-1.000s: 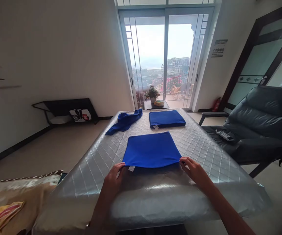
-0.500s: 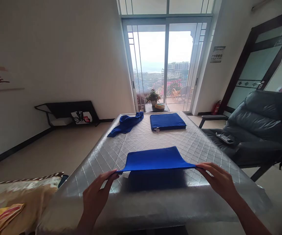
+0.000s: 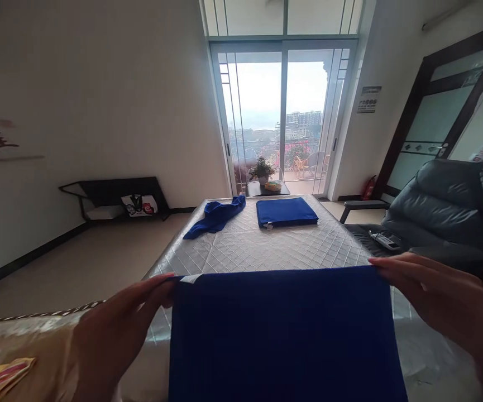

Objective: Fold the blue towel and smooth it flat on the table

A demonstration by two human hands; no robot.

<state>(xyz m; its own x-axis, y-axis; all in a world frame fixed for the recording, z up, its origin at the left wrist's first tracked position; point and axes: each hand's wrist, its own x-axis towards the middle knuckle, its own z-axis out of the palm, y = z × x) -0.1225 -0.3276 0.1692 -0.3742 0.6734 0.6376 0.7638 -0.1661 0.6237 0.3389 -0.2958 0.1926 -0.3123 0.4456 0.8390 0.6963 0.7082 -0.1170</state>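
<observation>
A blue cloth (image 3: 283,335) hangs spread out in front of me, its top edge stretched between my hands. My left hand (image 3: 128,318) pinches the upper left corner, beside a small white label (image 3: 191,278). At the upper right corner, my right hand (image 3: 434,296) grips the fabric between thumb and fingers. The cloth's lower edge runs out of view. Beyond it, on the silver quilted table cover (image 3: 241,245), a neat folded stack of blue cloths (image 3: 287,213) lies at the far right. To its left is a crumpled blue cloth (image 3: 216,216).
A dark padded armchair (image 3: 438,195) stands right of the table, with a handheld device (image 3: 386,240) on its seat. At lower left is a brown-covered surface (image 3: 48,340) bearing a yellow cloth (image 3: 2,377). A potted plant (image 3: 263,169) stands beyond the table, before the sliding door.
Both hands have raised the blue cloth off the table and brought it closer to me. It now hangs upright, and my hands are farther apart in view.
</observation>
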